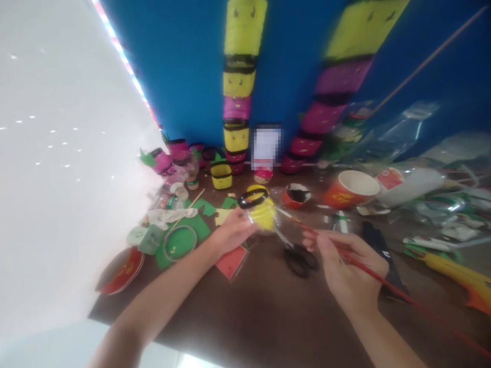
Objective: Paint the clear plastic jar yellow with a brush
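Observation:
My left hand (237, 228) is closed on a clear plastic cup with yellow paint (263, 215) and a black rim, like a cut-off bottle base; it is tilted above the table. My right hand (347, 263) grips a long red paintbrush (399, 292), its tip pointing at the cup's right side. Whether the bristles touch the plastic I cannot tell. Black-handled scissors (301, 259) lie between my hands. Under my left wrist is a red sheet (232, 261). Slight blur covers the scene.
Green sheets (201, 232) and a tape ring (180, 243) lie at left, beside a red bowl (123, 271). Behind stand yellow and pink painted cups (221, 176). To the right are a paper cup (355, 188), plastic bottles (418, 181) and a yellow glue gun (452, 270).

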{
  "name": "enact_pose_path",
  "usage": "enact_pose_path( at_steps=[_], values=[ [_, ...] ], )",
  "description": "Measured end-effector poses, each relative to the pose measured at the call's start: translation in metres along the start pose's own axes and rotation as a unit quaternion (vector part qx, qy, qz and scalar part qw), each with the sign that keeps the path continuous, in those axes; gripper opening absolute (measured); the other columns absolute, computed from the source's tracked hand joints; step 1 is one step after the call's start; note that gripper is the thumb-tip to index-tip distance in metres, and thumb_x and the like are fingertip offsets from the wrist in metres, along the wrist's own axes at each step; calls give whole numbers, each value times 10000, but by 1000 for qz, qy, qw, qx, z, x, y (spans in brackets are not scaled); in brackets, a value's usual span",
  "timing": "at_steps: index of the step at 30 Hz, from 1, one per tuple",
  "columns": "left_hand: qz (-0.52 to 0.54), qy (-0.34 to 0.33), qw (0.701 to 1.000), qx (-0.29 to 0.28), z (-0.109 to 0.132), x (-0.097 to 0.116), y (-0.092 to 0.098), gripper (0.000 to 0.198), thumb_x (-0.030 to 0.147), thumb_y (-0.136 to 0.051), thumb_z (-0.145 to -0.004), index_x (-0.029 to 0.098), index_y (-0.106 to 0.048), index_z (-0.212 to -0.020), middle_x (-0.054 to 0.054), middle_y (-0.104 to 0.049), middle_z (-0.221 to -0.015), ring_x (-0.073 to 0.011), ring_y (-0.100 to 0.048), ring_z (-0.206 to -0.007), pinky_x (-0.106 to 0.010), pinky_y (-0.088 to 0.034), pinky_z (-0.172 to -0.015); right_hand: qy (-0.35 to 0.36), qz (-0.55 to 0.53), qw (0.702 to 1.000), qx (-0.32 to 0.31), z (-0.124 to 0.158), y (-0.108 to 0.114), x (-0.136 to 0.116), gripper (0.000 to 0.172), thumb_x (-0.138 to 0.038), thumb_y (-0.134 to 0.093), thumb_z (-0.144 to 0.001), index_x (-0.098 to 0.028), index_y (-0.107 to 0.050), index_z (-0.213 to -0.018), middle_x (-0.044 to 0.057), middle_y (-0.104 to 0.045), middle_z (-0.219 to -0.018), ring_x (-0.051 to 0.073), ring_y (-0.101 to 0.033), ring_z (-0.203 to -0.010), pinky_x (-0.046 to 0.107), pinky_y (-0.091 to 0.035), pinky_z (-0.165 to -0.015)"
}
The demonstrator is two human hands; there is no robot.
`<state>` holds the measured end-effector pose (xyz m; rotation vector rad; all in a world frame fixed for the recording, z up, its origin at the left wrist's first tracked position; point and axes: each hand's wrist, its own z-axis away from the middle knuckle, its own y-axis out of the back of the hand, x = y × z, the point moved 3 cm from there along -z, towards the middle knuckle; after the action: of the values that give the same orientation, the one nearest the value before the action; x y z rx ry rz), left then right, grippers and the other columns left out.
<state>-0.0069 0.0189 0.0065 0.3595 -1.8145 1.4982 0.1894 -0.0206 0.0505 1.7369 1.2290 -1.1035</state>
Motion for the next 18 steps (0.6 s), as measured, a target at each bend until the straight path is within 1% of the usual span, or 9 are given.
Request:
enact_pose_path(
  at_steps=[5,10,14,18],
  values=[
    [-1,-5,1000,1,1,0,0,487,234,-757,-613,162,-589,-1064,-112,-634,-1143,-285,-530,-1164,-461,-344,-1024,3,17,1000,1,0,0,-2,121,-306,-670,-760,-185,-662,-764,11,-707,-700,127,-657,-551,256,-585,-556],
    [14,-8,1000,4,1,1,-1,489,212,-748,-618,169,-581,-1076,-107,-627,-1160,-282,-513,-1188,-456,-338,-1036,-4,32,999,-5,0,-1,-4,109,-303,-667,-762,-197,-661,-740,6,-706,-693,118,-653,-547,237,-580,-553],
    [29,-9,999,22,1,1,0,483,205,-742,-622,191,-576,-1075,-89,-635,-1142,-277,-499,-1207,-458,-320,-1052,-14,50,999,-10,-1,0,-4,103,-309,-674,-753,-207,-663,-742,4,-704,-678,125,-657,-547,242,-583,-560],
    [30,-12,999,41,2,1,2,418,213,-733,-636,185,-594,-1030,-82,-632,-1137,-269,-494,-1213,-443,-305,-1066,-13,62,998,-15,-2,4,-5,116,-321,-678,-741,-207,-661,-728,6,-701,-649,139,-656,-525,247,-581,-526]
  ],
)
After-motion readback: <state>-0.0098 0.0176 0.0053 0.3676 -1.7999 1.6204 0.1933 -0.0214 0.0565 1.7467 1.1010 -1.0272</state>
